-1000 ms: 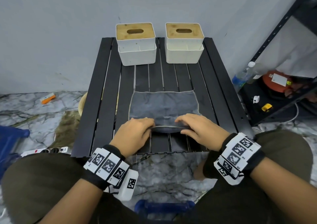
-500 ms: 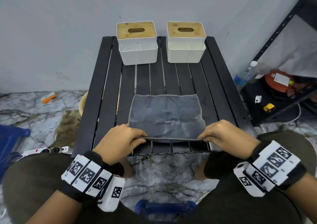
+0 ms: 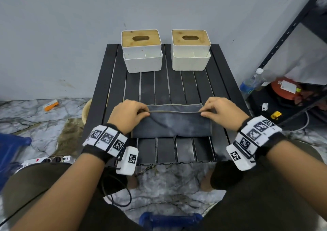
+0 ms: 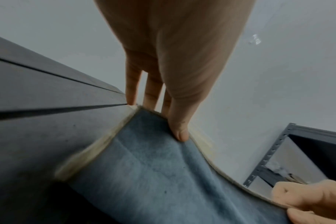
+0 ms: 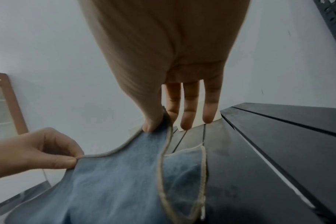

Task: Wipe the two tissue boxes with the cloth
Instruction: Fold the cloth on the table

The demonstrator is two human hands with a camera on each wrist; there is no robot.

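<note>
- On the black slatted table [image 3: 113, 82], near half: grey cloth [image 3: 172, 126] lies folded in half, long axis running left-right, fold line at the edge nearest the person.
- Left hand [image 3: 128, 115] pinches the upper layer's left corner, thumb against fingers; left wrist view confirms thumb on top of the hem.
- Right hand [image 3: 222, 113] pinches the matching right corner; right wrist view shows thumb clamped on the cloth, the other fingers extended, tips near the slats.
- Upper hem sits just short of the lower layer's far hem, so a strip of the lower layer shows beyond it.
- Both tissue boxes stand at the far edge by the wall, well beyond the cloth: left tissue box [image 3: 142, 54] ahead of the left hand, right tissue box [image 3: 191, 52] ahead of the right hand.
- Key relation: boxes lie straight forward from the hands, with bare slats between. Each hand is nearer its own-side box; neither looks favoured.
- Judgement: still cloth prep, no wiping started.
</note>
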